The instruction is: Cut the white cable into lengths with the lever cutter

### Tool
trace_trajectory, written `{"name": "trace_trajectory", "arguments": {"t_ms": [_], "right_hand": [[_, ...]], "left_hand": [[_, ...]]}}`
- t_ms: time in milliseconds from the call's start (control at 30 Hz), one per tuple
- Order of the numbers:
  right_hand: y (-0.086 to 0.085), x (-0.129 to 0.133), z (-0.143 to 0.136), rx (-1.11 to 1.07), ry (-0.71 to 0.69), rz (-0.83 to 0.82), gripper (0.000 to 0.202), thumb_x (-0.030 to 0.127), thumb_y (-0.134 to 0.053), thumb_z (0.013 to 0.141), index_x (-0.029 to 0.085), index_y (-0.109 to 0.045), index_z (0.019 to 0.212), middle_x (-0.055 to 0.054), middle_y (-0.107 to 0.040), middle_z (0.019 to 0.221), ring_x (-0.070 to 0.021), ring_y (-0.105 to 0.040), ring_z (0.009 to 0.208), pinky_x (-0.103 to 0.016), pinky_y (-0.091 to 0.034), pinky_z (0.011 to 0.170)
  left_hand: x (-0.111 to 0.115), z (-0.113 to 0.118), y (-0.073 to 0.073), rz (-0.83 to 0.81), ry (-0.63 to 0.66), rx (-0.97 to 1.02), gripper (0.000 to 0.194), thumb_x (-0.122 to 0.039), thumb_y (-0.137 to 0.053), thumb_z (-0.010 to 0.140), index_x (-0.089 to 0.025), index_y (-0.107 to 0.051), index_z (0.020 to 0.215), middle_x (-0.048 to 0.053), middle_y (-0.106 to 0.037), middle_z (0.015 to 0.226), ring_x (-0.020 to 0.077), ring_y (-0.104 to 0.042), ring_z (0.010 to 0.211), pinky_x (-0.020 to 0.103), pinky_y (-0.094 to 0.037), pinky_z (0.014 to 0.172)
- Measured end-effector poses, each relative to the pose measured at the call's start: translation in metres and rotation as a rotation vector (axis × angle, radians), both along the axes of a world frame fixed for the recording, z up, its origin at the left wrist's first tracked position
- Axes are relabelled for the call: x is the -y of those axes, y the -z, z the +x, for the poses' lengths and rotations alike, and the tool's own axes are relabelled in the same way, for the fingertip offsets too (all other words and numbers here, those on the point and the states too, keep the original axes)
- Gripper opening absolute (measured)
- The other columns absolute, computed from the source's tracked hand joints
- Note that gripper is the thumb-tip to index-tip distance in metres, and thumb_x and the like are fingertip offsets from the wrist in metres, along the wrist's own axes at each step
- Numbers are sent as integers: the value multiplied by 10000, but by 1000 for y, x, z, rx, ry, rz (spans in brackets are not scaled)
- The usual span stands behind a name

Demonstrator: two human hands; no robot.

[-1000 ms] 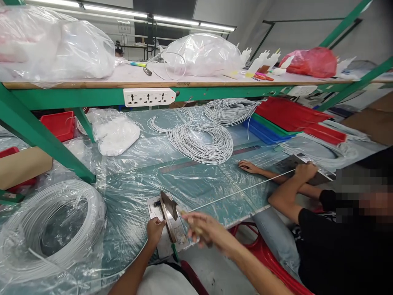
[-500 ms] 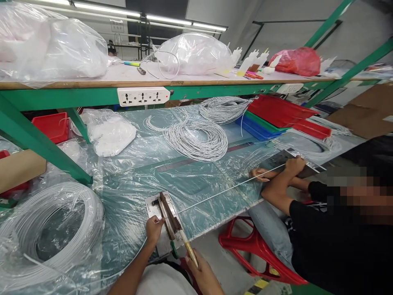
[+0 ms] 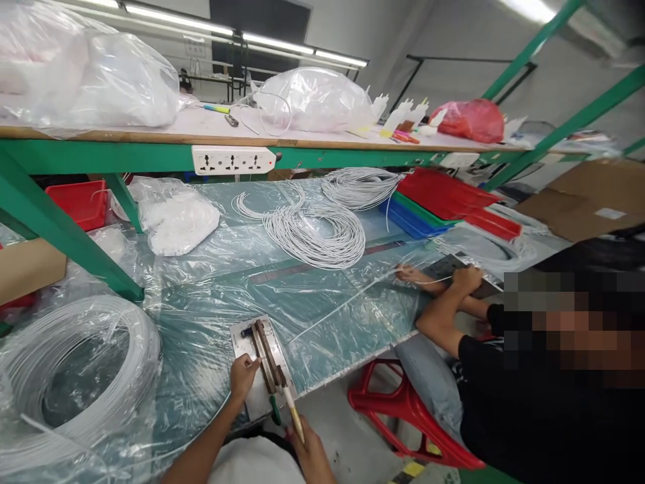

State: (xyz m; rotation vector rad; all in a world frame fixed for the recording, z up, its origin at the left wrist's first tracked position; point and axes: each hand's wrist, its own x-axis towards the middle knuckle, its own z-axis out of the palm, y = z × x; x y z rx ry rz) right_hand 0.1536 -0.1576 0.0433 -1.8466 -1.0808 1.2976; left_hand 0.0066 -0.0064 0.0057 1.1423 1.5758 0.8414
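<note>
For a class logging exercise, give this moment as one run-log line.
left hand: pinching white cable at lever cutter | right hand: gripping cutter handle | blade arm: lowered | coiled white cable: on plastic-covered table

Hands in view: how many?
4: left hand at the lever tool, right hand on its handle, co-worker's one hand and other hand at right. More may be hidden in the background.
</note>
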Motion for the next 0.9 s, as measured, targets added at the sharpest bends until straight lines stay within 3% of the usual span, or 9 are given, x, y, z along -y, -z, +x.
{"name": "trace_trajectory", "arguments": {"t_ms": [100, 200, 267, 333, 433, 567, 700, 800, 900], "right_hand": [[-31, -5, 9, -75, 43, 27, 554, 618, -594, 666, 220, -601, 1052, -93, -651, 986, -291, -583, 942, -411, -431, 866], [-94, -27, 17, -295, 49, -52, 673, 547, -672, 651, 226, -500, 1217, -62, -635, 904, -176, -581, 674, -300, -474, 625], [-138, -53, 19, -507, 22, -144, 540, 542, -640, 704, 243, -525, 1139, 2, -578, 747, -85, -455, 481, -213, -379, 451], [-171, -90, 20, -690, -15, -166, 422, 573, -606, 727, 216, -563, 947, 23, -524, 681, -60, -416, 461, -182, -343, 426], [-197, -159, 16, -813, -100, -113, 460, 635, -509, 767, 184, -556, 842, -1, -531, 661, -82, -474, 510, -189, -402, 476], [-197, -260, -4, -752, -134, -70, 546, 623, -296, 867, 167, -557, 1016, -19, -538, 620, -113, -503, 524, -216, -446, 520], [-180, -335, -37, -518, -52, -40, 513, 566, -323, 884, 146, -521, 1105, -2, -524, 576, -122, -481, 496, -227, -441, 516], [-167, -352, -50, -455, -28, 26, 426, 447, -363, 903, 131, -488, 1159, 7, -532, 601, -111, -474, 514, -212, -426, 533], [-147, -323, -47, -420, -29, 144, 429, 293, -463, 864, 160, -416, 1269, 26, -549, 664, -97, -482, 587, -194, -412, 589]], "left_hand": [[1, -6, -8, -7, 11, 84, 546, -701, -566, 545, -215, -338, 441, -61, -295, 465, 115, -330, 501, 236, -249, 529], [8, -17, -25, -23, 21, 160, 566, -746, -518, 588, -209, -379, 479, -65, -289, 477, 105, -309, 482, 237, -251, 512], [13, -25, -42, -36, 51, 223, 547, -731, -518, 622, -195, -450, 532, -64, -309, 484, 103, -305, 472, 237, -255, 502], [17, -32, -62, -32, 95, 303, 494, -667, -551, 666, -181, -515, 592, -52, -357, 505, 111, -345, 490, 237, -281, 516], [21, -38, -91, 42, 138, 321, 401, -565, -576, 729, -173, -576, 644, -17, -450, 580, 135, -419, 573, 242, -321, 572], [23, -42, -115, 159, 142, 184, 351, -507, -579, 761, -165, -624, 696, 13, -530, 652, 149, -446, 628, 248, -338, 604], [22, -44, -134, 149, 172, 245, 357, -501, -543, 795, -165, -572, 678, -4, -516, 604, 135, -455, 593, 233, -329, 563], [18, -47, -155, 104, 157, 339, 369, -528, -533, 794, -174, -526, 692, -17, -523, 575, 111, -431, 515, 220, -314, 507], [8, -52, -182, 131, 58, 417, 376, -555, -546, 775, -184, -517, 717, -14, -560, 586, 104, -439, 471, 218, -340, 484]]}}
